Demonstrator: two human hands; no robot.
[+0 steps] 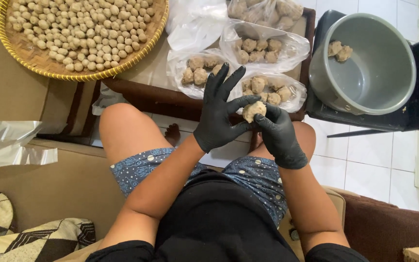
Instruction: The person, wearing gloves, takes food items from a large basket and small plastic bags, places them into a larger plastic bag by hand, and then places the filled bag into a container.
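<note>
Two gloved hands pinch one lumpy dough ball [253,110] at centre frame.
Left hand [217,114] in matte black glove, fingers splayed, thumb gripping; right hand [279,135] curled underneath it. Crinkly clear bags [287,48] behind; woven tray [30,58] upper left.

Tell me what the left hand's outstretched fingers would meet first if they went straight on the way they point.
Likely the clear plastic bags of dough lumps on the low table. The left hand points its spread fingers up and away over them, though depth is unclear, so they might pass above the bags.
</note>
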